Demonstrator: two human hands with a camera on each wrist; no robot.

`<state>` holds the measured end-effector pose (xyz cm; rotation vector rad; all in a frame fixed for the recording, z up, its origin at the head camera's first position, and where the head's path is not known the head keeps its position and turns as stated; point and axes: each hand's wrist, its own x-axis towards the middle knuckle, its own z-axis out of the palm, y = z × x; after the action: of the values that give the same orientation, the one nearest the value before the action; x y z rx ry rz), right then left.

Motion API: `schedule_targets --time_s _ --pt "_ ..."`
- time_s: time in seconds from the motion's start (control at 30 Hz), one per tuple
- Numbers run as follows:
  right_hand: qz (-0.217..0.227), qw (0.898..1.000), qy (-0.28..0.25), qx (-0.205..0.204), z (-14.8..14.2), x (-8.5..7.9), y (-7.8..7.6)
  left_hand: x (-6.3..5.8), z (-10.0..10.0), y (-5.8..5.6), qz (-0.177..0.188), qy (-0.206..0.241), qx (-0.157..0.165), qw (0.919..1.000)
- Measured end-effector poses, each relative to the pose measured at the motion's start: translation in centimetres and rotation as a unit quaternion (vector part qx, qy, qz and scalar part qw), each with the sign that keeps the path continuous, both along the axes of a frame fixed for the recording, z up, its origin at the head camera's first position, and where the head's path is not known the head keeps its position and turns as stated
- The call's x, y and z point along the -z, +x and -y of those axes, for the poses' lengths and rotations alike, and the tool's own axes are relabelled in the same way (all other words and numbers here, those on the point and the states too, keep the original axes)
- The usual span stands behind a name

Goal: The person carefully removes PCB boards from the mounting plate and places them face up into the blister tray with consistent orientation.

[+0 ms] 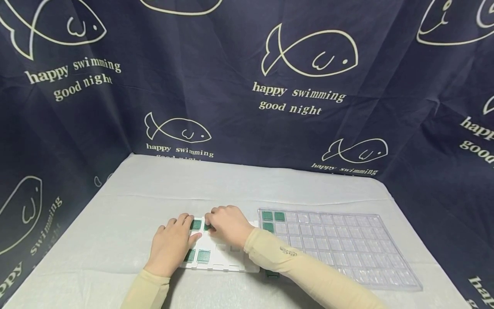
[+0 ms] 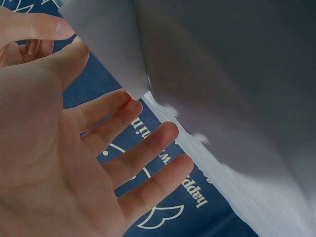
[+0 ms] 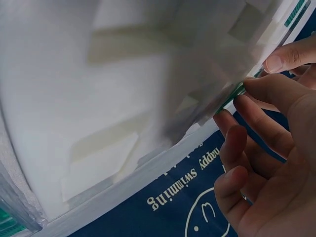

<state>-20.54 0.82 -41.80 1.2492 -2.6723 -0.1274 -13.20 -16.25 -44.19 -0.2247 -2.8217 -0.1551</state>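
My right hand (image 1: 229, 223) is over the far side of a white tray (image 1: 231, 264), pinching a small green perforated circuit board (image 3: 231, 100) between thumb and fingers. That board is mostly hidden by the hand in the head view. My left hand (image 1: 170, 242) rests on the tray's left edge, its fingers fairly straight in the left wrist view. Between the hands, one green board (image 1: 196, 224) lies in the tray's far row. Two more, a near-row board (image 1: 203, 256) and its partly covered neighbour (image 1: 189, 256), lie by the left wrist.
A clear compartment tray (image 1: 386, 257) stands on the right, with green boards (image 1: 279, 216) in its far left corner. Another green piece (image 1: 272, 274) shows below the right sleeve. White cloth (image 1: 154, 180) covers the table; dark blue fish-print curtains (image 1: 231, 77) hang behind and beside it.
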Motion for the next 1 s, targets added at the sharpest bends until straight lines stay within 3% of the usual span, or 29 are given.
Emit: schedule_targets --time_s 0.53,0.8,1.0 --pt "0.007 1.0 -0.01 0.008 -0.9 -0.6 0.3 0.0 0.0 0.0 0.013 -0.006 -0.006 0.9999" --pt "0.013 0.999 -0.05 0.003 -3.0 -1.5 1.0 -0.1 -0.1 0.1 0.001 -0.008 -0.003 1.0" --pt "-0.013 0.997 -0.08 -0.001 -5.5 -1.9 1.4 0.0 -0.1 0.0 0.003 -0.006 -0.004 1.0"
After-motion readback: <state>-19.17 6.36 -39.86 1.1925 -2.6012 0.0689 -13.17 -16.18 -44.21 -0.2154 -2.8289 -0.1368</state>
